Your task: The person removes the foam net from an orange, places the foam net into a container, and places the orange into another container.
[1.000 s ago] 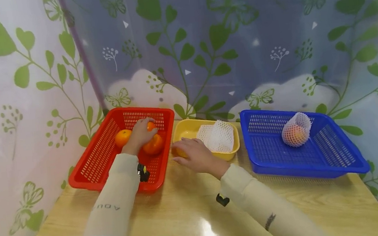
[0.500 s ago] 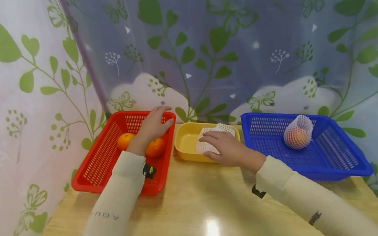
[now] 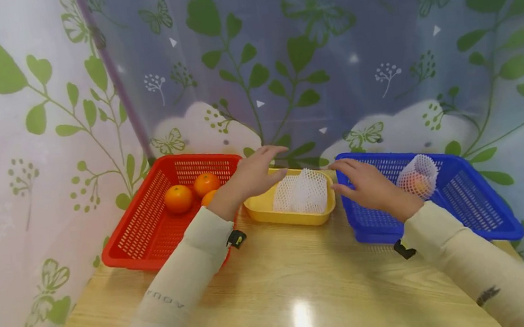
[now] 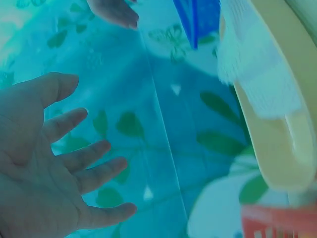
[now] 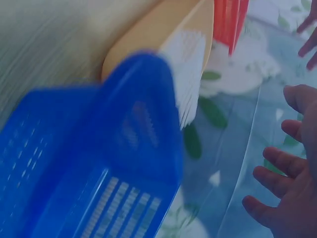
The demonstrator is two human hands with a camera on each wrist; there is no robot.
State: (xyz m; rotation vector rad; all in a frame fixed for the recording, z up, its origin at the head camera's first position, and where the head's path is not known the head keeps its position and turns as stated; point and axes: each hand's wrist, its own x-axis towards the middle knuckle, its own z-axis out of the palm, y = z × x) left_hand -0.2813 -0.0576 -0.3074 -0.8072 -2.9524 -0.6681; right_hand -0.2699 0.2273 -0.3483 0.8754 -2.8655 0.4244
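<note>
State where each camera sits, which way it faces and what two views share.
Head: worn on the head, facing forward and down at the red basket, tub, blue basket and table; left hand, right hand and sleeves show.
Left wrist: on that wrist, looking past the left hand at the backdrop, the tub at right; some of the right hand shows at top.
Right wrist: on that wrist, looking over the blue basket to the tub; the right hand shows at right, left fingertips above.
Shared: both wrist views show the nets.

One orange (image 3: 208, 197) partly behind the left hand (image 3: 252, 175)
</note>
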